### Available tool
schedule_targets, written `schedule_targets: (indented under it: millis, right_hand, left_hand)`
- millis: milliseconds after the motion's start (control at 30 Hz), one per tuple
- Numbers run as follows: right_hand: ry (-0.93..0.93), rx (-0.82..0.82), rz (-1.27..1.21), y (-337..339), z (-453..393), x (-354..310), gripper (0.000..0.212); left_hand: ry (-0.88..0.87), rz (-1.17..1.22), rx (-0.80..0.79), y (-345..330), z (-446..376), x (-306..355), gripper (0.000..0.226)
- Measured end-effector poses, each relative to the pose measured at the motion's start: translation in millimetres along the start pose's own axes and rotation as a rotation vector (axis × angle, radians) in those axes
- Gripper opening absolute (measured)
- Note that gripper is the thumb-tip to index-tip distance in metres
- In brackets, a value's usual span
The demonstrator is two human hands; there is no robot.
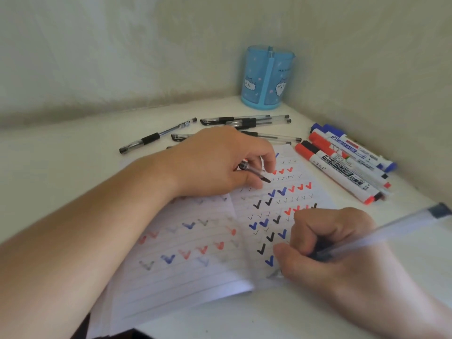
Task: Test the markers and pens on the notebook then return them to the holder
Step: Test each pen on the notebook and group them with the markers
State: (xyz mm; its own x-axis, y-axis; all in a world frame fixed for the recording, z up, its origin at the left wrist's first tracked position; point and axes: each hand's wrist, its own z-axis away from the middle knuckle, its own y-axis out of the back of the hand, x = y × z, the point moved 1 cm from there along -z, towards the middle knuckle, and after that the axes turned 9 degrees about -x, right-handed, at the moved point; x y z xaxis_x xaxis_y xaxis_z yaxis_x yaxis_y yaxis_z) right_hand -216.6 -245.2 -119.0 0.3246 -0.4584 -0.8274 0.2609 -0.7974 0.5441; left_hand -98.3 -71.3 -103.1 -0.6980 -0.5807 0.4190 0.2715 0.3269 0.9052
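Observation:
An open lined notebook (186, 270) covered with red, blue and black check marks lies in front of me. My right hand (327, 248) grips a clear-barrelled pen (381, 233) with its tip down on the lower right page. My left hand (217, 162) rests on the upper part of the right page and pinches a clear pen cap (254, 172). The blue holder (267, 78), printed with cartoon animals, stands in the back corner. Several black gel pens (247, 120) lie behind the notebook. Several red, blue and black markers (347, 157) lie to its right.
Walls close off the white table (61, 152) at the back and on the right, meeting behind the holder. One gel pen (156, 137) lies apart to the left of the others. The notebook hangs over the table's front edge.

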Motion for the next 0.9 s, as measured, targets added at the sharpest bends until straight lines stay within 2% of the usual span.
schedule_targets:
  millis: [267, 367, 433, 500, 567, 600, 633, 700, 900]
  right_hand:
    - [-0.019, 0.042, -0.049, 0, -1, 2, 0.038]
    - [-0.013, 0.05, -0.336, 11, -8, 3, 0.043]
    - [0.014, 0.065, -0.418, 29, -19, -7, 0.05]
    - [0.076, 0.046, -0.399, 52, -38, -20, 0.039]
    - [0.146, 0.042, -0.425, 71, -60, -28, 0.012]
    - [0.158, 0.073, -0.467, 77, -70, -26, 0.007]
    - [0.155, 0.127, -0.501, 79, -77, -20, 0.016]
    - [0.134, 0.23, -0.551, 72, -85, -5, 0.017]
    - [0.039, 0.288, -0.506, 58, -85, 19, 0.017]
  left_hand:
    - [0.009, 0.046, 0.027, 1, -2, 2, 0.019]
    - [0.013, 0.082, 0.047, 1, -2, 3, 0.018]
    - [-0.002, 0.146, 0.067, -1, -1, 5, 0.016]
    - [-0.005, 0.211, 0.087, -2, -2, 5, 0.015]
    - [0.032, 0.329, 0.141, -2, -3, 1, 0.016]
    - [0.056, 0.381, 0.184, -2, -4, -3, 0.016]
    - [0.076, 0.418, 0.226, -2, -5, -6, 0.015]
    - [0.105, 0.501, 0.283, -3, -7, -10, 0.014]
    - [0.111, 0.566, 0.357, -3, -10, -9, 0.016]
